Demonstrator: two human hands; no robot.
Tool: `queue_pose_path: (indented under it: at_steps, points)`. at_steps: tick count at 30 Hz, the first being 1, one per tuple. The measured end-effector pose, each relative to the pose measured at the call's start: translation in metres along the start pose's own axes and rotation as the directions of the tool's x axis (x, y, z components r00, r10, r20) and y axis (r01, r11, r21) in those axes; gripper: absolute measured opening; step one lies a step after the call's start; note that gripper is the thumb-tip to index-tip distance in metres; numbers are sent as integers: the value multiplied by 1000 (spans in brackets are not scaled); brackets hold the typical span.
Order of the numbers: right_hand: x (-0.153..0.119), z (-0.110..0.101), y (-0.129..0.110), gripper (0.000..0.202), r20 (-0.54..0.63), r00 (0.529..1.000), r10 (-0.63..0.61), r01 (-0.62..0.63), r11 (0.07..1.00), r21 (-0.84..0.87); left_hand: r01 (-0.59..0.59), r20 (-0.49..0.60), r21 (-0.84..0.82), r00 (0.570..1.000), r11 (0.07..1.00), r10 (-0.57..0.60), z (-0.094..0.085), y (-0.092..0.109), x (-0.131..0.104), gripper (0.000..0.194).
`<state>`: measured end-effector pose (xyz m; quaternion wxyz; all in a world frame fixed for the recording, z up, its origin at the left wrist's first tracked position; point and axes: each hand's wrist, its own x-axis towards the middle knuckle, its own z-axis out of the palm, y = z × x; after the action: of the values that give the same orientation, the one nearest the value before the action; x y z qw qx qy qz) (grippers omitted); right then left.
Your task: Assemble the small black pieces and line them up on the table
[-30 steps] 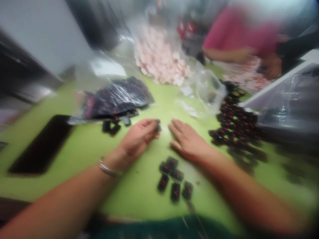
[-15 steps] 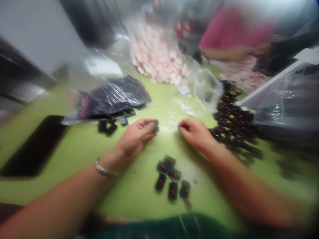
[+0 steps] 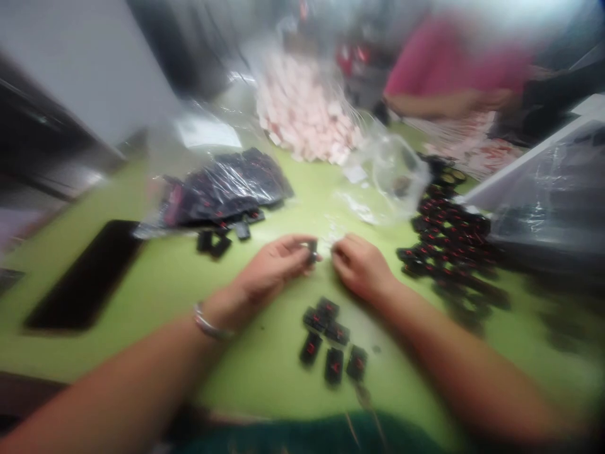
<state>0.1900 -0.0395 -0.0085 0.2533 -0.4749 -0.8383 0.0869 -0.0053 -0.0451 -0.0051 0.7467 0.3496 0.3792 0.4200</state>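
In the head view, take a clock face centred between the two hands, with 12 at the top. The left hand [image 3: 274, 268], just left of centre, pinches a small dark part [image 3: 312, 248] upright between thumb and fingers. The right hand [image 3: 363, 266], just right of centre, has its fingers bunched closed near the small white bits [image 3: 331, 226]; blur hides whether anything is between them. Those bits lie close in at 12 o'clock on the green worktop [image 3: 259, 366].

At 6 o'clock are six black pieces [image 3: 334, 366] with red marks, some touching. A clear bag of dark parts [image 3: 227, 183] lies at 10 o'clock, with a few loose pieces [image 3: 220, 244] just beside it at 9 o'clock. Well out at 9 o'clock is a flat black slab [image 3: 85, 277].

Pale pink pieces [image 3: 307, 116] are heaped at 12 o'clock. A crumpled clear bag [image 3: 397, 173] sits between 1 and 2 o'clock, and a heap of black and red pieces [image 3: 449, 236] at 3 o'clock, near a plastic-covered box [image 3: 543, 183]. Toward 1 o'clock, a person in pink [image 3: 454, 63] has both hands by pale strands [image 3: 472, 142].
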Motion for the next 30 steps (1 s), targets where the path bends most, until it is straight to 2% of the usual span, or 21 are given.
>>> queue_pose_path:
  at_steps: [3,6,15,19,21,22,24,26,27,28,30]
  points:
    - [1,-4,-10,10,-99,992,76,-39,941,337,2,35,29,999,1000,-3,0,-3,0,35]
    - [0,-6,-20,9,-90,990,109,-53,877,478,8,72,48,997,999,-12,0,-6,0,34]
    - [-3,-2,-19,9,-84,996,24,11,922,388,-18,87,118,996,993,8,-3,-9,2,33]
    - [-3,-2,-23,7,-55,993,105,-71,894,442,-75,98,178,994,981,58,-3,-8,2,32]
    - [-2,-4,-25,7,1,977,215,-181,823,539,-102,92,202,992,974,85,-3,-6,2,31]
    - [-1,-5,-26,10,62,959,276,-257,757,600,-110,92,213,991,971,92,-3,-5,2,30]
    - [0,-7,-25,17,263,897,354,-430,566,704,-126,113,252,989,959,100,-3,-3,1,27]
    - [0,-9,-22,25,459,819,343,-567,368,737,-151,154,303,982,941,108,-4,-2,1,26]
    - [0,-9,-21,27,513,793,329,-603,304,737,-162,168,320,979,934,112,-5,-1,2,25]
    - [1,-9,-20,29,534,782,320,-616,270,740,-166,170,323,979,932,115,-5,-1,2,25]
    - [1,-9,-20,29,516,791,328,-600,252,759,-157,146,292,982,943,119,-6,-2,3,26]
